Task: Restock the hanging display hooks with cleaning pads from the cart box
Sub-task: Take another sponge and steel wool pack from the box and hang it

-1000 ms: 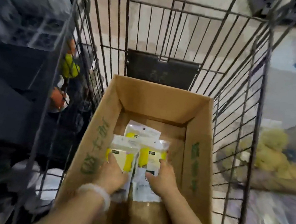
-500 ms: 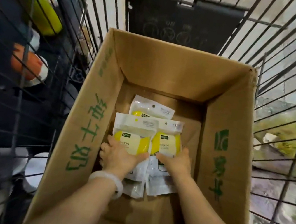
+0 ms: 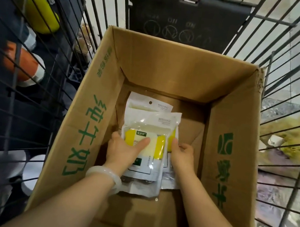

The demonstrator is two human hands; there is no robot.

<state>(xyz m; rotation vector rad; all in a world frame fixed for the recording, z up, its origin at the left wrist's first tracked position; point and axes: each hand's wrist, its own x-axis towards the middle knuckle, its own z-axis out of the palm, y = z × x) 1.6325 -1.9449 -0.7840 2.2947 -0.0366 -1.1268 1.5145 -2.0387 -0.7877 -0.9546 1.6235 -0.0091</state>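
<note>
Carefully, we gather slippery cleaning pad packets inside the cart box.
Our left hand grips the stack, thumb on top; our right hand pinches its edge, and loose packets could slide apart.

A pale bangle is sitting on a wrist. Beyond the wire bars, a yellow-green bottle and an orange bottle are lying left, while yellowish fluffy items are lying right.

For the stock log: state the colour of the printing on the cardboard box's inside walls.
Green, on plain brown cardboard box; clearest in the head view, on both side walls.
</note>
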